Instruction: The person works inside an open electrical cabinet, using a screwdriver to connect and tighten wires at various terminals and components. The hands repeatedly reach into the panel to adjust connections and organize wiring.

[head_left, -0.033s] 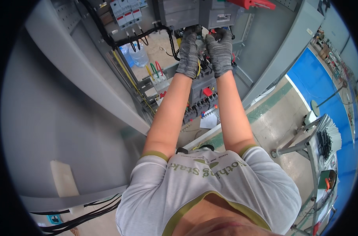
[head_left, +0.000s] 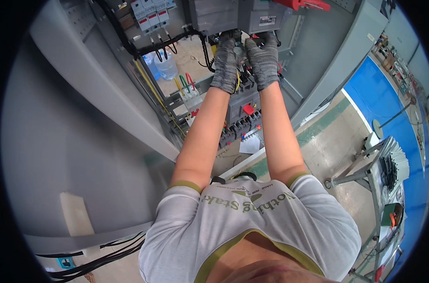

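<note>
Both my arms reach up into a grey electrical cabinet, and I wear grey knitted gloves. My left hand (head_left: 225, 64) is at the underside of a large grey switch unit (head_left: 214, 18). Its fingers are bent round something dark there that I cannot make out. Close by on the right, my right hand (head_left: 262, 62) is closed below the labelled grey unit (head_left: 261, 20), thumb toward the left hand. A black part shows at its fingertips, too hidden to name. Between the wrists run a yellow wire (head_left: 237, 81) and dark wiring; below sits a breaker with a red handle (head_left: 248, 109).
Fuse holders (head_left: 151, 18) and a black cable bundle (head_left: 165, 45) are at upper left. A red handle (head_left: 302, 4) juts out at the top. The cabinet's door (head_left: 82, 141) stands on the left. A wheeled cart (head_left: 372, 181) with parts is at right.
</note>
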